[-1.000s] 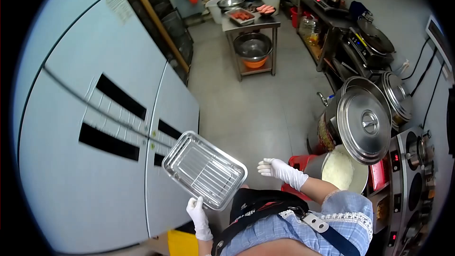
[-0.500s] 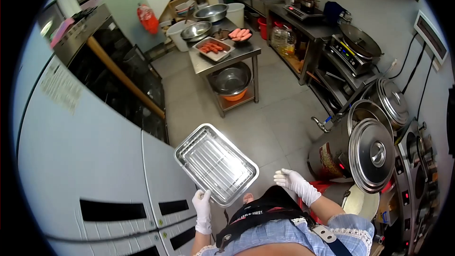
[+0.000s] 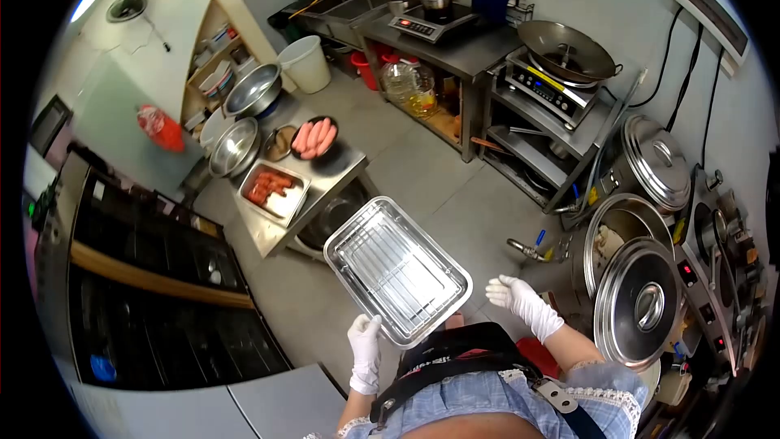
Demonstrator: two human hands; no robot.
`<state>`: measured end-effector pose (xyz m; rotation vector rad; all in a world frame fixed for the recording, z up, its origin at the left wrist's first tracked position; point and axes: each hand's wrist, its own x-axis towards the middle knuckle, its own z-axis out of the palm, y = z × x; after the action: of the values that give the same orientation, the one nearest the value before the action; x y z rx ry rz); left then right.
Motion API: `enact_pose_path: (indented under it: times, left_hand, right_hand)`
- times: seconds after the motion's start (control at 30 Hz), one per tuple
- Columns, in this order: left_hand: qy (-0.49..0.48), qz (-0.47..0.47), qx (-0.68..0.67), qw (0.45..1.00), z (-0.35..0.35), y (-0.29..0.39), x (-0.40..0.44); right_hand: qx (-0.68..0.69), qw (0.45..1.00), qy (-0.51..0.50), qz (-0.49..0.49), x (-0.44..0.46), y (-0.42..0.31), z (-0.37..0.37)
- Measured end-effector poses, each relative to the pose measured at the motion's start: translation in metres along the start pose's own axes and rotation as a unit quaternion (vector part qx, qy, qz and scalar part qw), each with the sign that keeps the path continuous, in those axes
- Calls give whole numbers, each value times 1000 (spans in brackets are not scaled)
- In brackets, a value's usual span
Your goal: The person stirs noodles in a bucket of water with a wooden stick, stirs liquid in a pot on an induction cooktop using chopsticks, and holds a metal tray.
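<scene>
A shiny rectangular metal tray [image 3: 345,267] hangs in the air in front of my body, with a wire rack [image 3: 398,272] lying inside it. My left hand [image 3: 365,349], in a white glove, pinches the tray's near left edge between thumb and fingers. My right hand [image 3: 520,302], gloved in white too, is held out just right of the tray without touching it. Its fingers are stretched out and hold nothing.
Ahead left, a steel table [image 3: 325,187] bears a tray of reddish meat pieces [image 3: 270,187], a black bowl of pink sausages [image 3: 314,138] and metal bowls. Large lidded pots [image 3: 638,309] stand close on my right. A wok [image 3: 566,49] sits on a cooker beyond.
My view has swung left and I am nearer the steel table. The tray stays gripped in my left hand; my right hand is still apart from it.
</scene>
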<state>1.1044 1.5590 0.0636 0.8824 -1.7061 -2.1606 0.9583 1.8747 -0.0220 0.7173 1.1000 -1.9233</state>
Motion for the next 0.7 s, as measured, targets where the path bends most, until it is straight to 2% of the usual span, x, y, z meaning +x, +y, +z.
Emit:
enact_pose_path:
  times: [0.1, 0.3, 0.53, 0.57, 0.63, 0.67, 0.7]
  left_hand:
    - [-29, -3, -11, 1000, 36, 24, 56]
    - [-49, 24, 4, 999, 102, 66, 183]
    - [-71, 33, 17, 997, 173, 109, 347]
    - [-57, 22, 34, 998, 186, 119, 365]
    - [-54, 9, 18, 998, 198, 124, 406]
    - [-47, 49, 33, 997, 212, 132, 423]
    - [-65, 35, -14, 997, 217, 135, 442]
  right_hand:
    - [-3, 999, -44, -23, 33, -64, 26]
    - [3, 998, -42, -49, 119, -181, 78]
    - [-2, 997, 28, -75, 202, -321, 112]
    - [-24, 994, 41, -96, 212, -344, 113]
    - [-135, 961, 111, -216, 238, -386, 115]
    - [-224, 913, 159, -302, 255, -409, 118]
    - [-312, 846, 203, -383, 272, -434, 119]
